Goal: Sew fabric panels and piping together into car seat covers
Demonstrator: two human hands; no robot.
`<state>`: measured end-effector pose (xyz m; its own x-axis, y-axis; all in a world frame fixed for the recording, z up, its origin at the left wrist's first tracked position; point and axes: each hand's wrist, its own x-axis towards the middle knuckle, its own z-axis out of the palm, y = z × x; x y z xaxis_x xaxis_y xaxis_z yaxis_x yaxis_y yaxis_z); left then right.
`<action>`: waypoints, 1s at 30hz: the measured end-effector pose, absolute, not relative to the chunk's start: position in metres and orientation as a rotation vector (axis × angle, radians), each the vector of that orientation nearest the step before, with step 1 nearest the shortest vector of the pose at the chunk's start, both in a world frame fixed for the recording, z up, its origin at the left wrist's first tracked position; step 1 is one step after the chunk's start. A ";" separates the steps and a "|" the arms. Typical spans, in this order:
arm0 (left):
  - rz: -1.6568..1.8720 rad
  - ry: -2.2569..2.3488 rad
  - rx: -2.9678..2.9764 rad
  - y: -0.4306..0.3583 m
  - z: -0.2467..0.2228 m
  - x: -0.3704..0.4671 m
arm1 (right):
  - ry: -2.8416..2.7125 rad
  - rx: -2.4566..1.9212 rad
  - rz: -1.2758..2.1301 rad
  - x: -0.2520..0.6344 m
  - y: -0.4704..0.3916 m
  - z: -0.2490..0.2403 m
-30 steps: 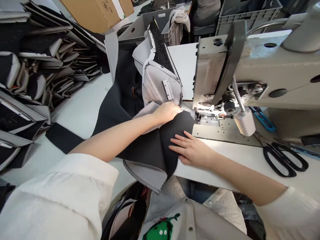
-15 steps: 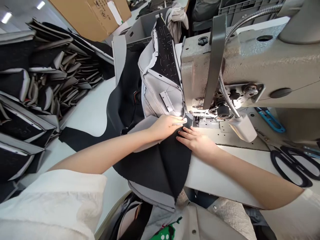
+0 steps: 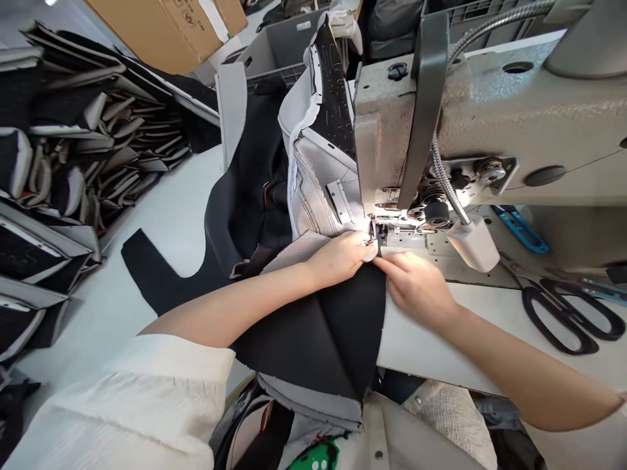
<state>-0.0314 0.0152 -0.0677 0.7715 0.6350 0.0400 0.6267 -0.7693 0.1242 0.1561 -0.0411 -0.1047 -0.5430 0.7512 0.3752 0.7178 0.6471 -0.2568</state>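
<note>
White worktop (image 3: 166, 219) is running under everything, with a beige sewing machine (image 3: 490, 124) standing on its right. The black-and-grey cover (image 3: 304, 339) is sprawling across the middle, its edge reaching the needle area (image 3: 385, 232). It's looking soft, floppy, light-ish but bulky, probably bunching easily, so I'd be holding it by the layered edge, close to the stitching spot. Left hand (image 3: 340, 258) is pinching that edge; right hand (image 3: 421, 287) is touching the black side, fingers half-curled, can't tell if they're gripping.
</note>
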 end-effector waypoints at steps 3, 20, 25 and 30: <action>0.113 1.013 2.873 0.013 -0.067 -0.033 | -2.312 -1.394 0.098 0.155 -0.030 -0.108; -0.048 1.045 3.182 0.007 -0.079 -0.034 | -2.426 -1.505 -0.103 0.146 -0.021 -0.104; -0.066 1.038 3.089 0.014 -0.071 -0.032 | -2.527 -1.213 0.166 0.168 -0.033 -0.093; -0.080 0.982 3.010 0.021 -0.065 -0.030 | -2.686 -0.795 0.273 0.175 -0.038 -0.087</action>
